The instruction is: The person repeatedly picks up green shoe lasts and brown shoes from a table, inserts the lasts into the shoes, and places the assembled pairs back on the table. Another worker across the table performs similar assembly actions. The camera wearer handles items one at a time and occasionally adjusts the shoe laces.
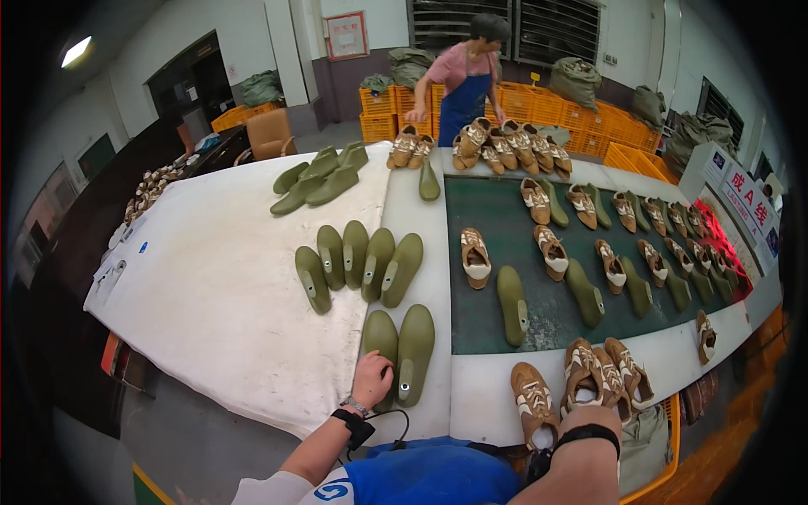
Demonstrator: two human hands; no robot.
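My left hand is closed over the heel end of a green shoe last at the near edge of the white table. A second green shoe last lies right beside it. My right hand reaches down at the near edge among several brown-and-white sneakers. Its fingers are hidden behind the wrist, so what they hold does not show. One brown sneaker stands just left of that hand. Farther up the table, a row of green lasts lies side by side.
A dark green conveyor belt carries sneakers and lasts in rows toward a red-lit machine. Across the table a person in a blue apron stands by piled sneakers. Orange crates line the back. More lasts lie at far left.
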